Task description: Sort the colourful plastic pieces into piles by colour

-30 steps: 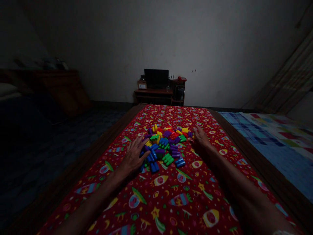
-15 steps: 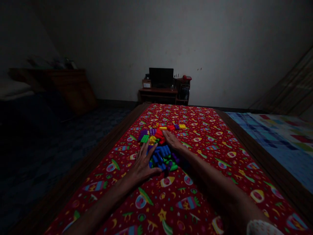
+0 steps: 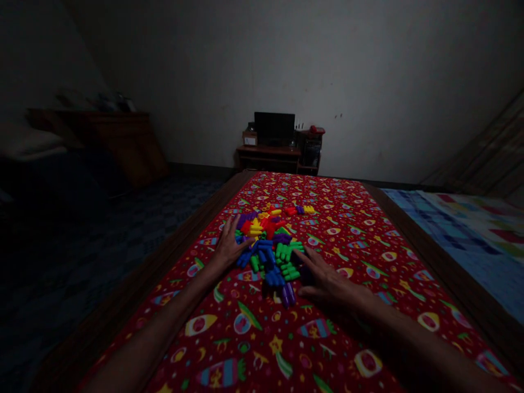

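Note:
A heap of plastic toy blocks (image 3: 270, 245) in blue, green, yellow, red and purple lies on a table covered with a red patterned cloth (image 3: 335, 229). My left hand (image 3: 230, 246) lies flat against the heap's left side, fingers spread and open. My right hand (image 3: 323, 277) rests on the cloth at the heap's near right edge, fingers stretched out toward the blocks. Neither hand holds a block. A short row of red, purple and yellow blocks (image 3: 295, 210) lies just beyond the heap.
The room is dim. A low wooden desk with a dark monitor (image 3: 274, 129) stands against the far wall. A checked blue mat (image 3: 462, 224) lies to the right of the table. Dark furniture (image 3: 110, 136) stands at the left.
My right hand has drawn back from the far side of the heap to its near right edge. My left hand has slid forward along the left side. The blocks sit packed closer together.

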The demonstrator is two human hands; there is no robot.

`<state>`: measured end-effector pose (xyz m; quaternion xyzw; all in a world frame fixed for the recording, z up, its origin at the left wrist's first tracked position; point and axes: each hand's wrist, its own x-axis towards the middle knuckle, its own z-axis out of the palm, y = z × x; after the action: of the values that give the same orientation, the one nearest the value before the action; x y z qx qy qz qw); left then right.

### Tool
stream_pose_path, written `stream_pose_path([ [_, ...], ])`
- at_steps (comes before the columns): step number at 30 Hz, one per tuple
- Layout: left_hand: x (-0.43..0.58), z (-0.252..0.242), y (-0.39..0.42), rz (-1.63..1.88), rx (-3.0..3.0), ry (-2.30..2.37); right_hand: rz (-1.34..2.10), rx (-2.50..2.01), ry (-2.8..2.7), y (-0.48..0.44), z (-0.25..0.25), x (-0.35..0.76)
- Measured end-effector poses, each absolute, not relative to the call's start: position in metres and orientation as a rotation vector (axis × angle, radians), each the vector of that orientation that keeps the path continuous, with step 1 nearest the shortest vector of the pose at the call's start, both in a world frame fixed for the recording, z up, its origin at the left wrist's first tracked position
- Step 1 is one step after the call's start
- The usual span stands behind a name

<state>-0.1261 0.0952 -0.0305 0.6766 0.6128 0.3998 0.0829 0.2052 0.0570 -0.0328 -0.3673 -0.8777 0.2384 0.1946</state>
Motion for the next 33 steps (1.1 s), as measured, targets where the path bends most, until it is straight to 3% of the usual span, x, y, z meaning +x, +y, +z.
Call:
stream_pose_path([
  [5, -0.125, -0.025, 0.114, 1.309, 1.745, 1.723, 0.674, -0.975, -2.328, 0.068, -0.039, 0.137],
  [12, -0.144, -0.042, 0.115, 1.584, 1.353, 1.495, 0.808, -0.781, -2.172, 0.106, 0.001, 0.114],
  [14, -0.147, -0.047, 0.115, 1.604, 1.325, 1.473, 0.687, -0.960, -2.059, 0.126, 0.003, 0.150],
  [18, -0.152, -0.047, 0.115, 1.546, 1.431, 1.543, 0.092, -1.466, -2.042, 0.160, -0.024, 0.260],
  [24, -0.123, 0.004, 0.140, 1.311, 2.256, 1.645, -0.228, -1.932, -2.098, 0.167, -0.064, 0.340],
  [28, -0.040, 0.040, 0.181, 0.779, 2.725, 1.385, -0.299, -1.969, -2.088, 0.165, -0.061, 0.331],
  [33, 0.063, 0.026, 0.233, 0.192, 2.766, 1.531, -0.310, -1.946, -2.070, 0.163, -0.060, 0.330],
])
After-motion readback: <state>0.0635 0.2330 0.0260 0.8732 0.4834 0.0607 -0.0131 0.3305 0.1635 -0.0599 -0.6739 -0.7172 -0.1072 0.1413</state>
